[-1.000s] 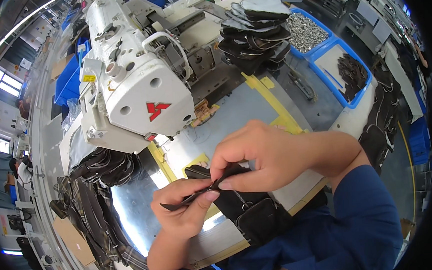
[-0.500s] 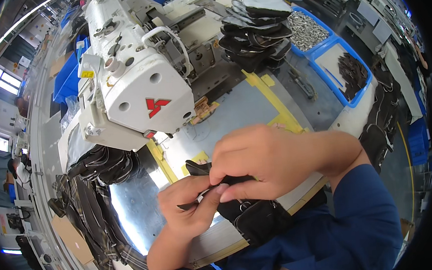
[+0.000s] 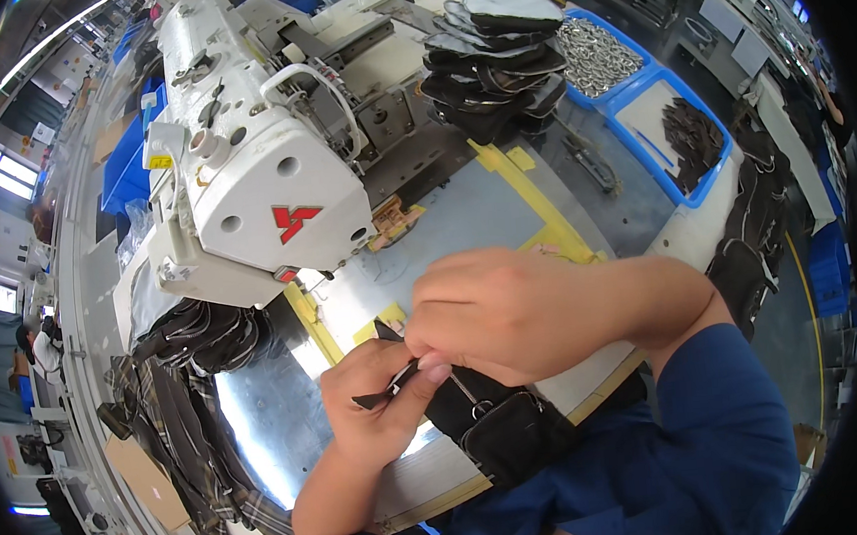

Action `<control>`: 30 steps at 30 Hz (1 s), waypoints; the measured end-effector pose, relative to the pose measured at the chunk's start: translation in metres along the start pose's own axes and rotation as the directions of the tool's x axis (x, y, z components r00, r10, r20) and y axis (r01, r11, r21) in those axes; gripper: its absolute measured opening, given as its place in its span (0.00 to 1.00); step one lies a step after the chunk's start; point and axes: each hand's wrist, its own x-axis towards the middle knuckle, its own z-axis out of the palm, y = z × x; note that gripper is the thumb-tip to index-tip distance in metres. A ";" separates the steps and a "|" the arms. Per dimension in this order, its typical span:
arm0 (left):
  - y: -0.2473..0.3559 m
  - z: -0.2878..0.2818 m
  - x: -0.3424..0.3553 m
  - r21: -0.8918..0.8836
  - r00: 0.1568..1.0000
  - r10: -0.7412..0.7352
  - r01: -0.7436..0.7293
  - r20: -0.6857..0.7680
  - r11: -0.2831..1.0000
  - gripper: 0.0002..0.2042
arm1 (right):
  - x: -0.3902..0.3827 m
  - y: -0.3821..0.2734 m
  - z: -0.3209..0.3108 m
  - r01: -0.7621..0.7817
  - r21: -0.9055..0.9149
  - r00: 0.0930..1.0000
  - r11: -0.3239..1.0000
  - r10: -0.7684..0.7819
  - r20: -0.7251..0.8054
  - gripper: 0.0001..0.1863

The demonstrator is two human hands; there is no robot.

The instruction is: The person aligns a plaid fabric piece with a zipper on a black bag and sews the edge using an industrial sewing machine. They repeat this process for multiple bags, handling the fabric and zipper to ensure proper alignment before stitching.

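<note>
Both my hands meet over the front of the work table. A narrow black fabric strip [image 3: 370, 402] is pinched between the thumb and fingers of my left hand [image 3: 365, 386], its end sticking out at the side. My right hand [image 3: 496, 312] is closed at the same spot, its fingertips on the black fabric beside my left thumb; its grip is partly hidden. Below them hangs a black fabric pouch [image 3: 508, 436] with a zipper. A metal ring [image 3: 479, 410] and a thin metal piece show at its top. The pouch rests against the table's front edge.
A white sewing machine [image 3: 280, 203] stands ahead on the left. Yellow tape [image 3: 544, 220] borders the metal plate. Stacked black pieces [image 3: 498, 54] and blue trays of metal hardware [image 3: 600, 55] and dark strips [image 3: 693, 140] are at the right. Dark zippered pieces [image 3: 200, 335] lie left.
My right hand has shifted slightly left and its fingers have curled in closer to my left thumb. The metal ring and thin metal piece on the pouch are more exposed. The view has shifted slightly.
</note>
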 end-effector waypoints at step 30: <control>-0.058 0.034 0.045 -0.734 0.653 -0.755 0.542 0.061 0.409 0.13 | -0.036 0.075 0.051 -0.705 0.565 0.572 0.429 0.814 0.096 0.17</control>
